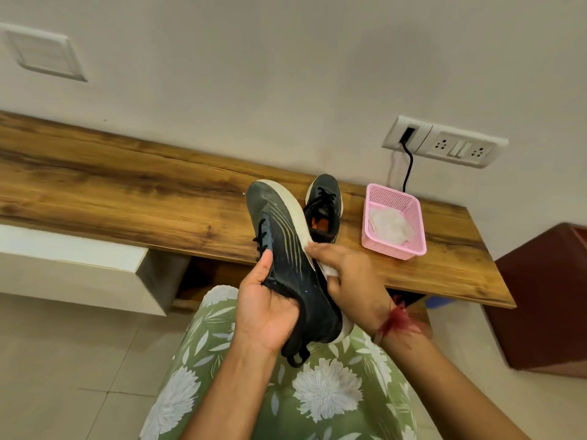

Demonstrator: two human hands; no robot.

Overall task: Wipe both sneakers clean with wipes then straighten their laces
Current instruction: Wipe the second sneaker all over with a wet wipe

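Note:
A dark sneaker (282,242) with a white sole is held up over my lap, toe pointing away. My left hand (266,309) grips it at the collar, thumb along its side near the black laces. My right hand (346,277) presses a white wipe (330,270) against the sole's edge, fingers curled round the wipe. The second dark sneaker (324,204) stands on the wooden shelf (127,198) behind the first, its orange insole showing and its laces loose. More white wipes (390,227) lie in a pink basket (394,246) to its right.
A wall socket panel (444,141) with a black cable plugged in sits above the basket. A dark red cabinet (546,296) stands at the right. A white block (79,265) sits under the shelf at left. Tiled floor lies below.

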